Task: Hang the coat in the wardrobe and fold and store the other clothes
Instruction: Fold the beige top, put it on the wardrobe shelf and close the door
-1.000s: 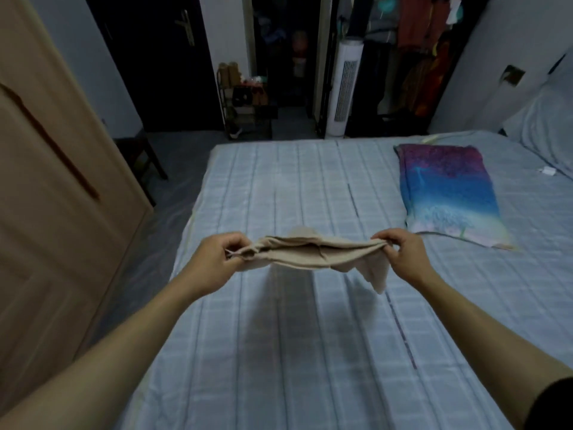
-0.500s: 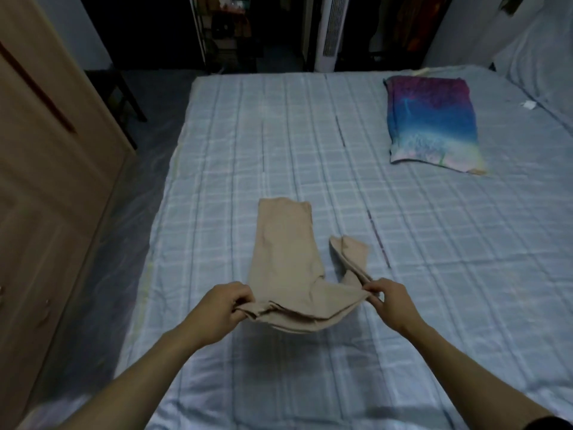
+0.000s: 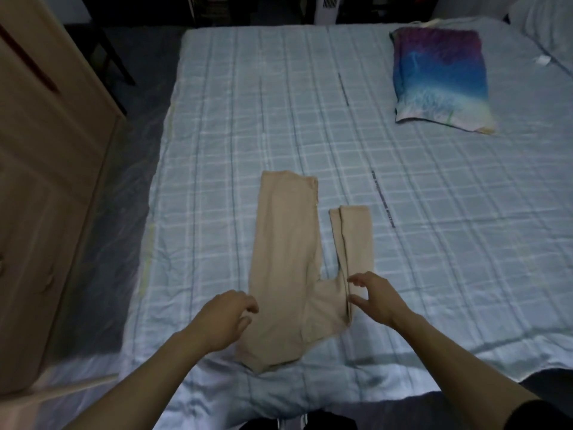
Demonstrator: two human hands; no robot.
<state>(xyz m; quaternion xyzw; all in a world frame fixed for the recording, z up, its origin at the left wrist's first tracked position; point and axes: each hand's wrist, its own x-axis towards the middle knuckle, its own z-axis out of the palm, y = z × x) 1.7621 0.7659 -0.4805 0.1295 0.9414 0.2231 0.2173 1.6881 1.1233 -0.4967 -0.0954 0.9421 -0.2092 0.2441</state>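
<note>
Beige cloth trousers flat on the pale blue checked bed, not properly folded yet I think, left hand and right hand fingers loosely spread, holding nothing.

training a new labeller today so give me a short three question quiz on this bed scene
1. True or false: the beige trousers lie spread on the bed, not lifted in the air.
2. Where is the multicoloured folded garment? A) under the trousers B) on the bed, farther away and to the right of the trousers C) on the floor
3. Fill in: the left hand and the right hand, on either side of the near end of the trousers, both have their fingers ____ (open or shut).

Key: 1 true; 2 B; 3 open
</note>
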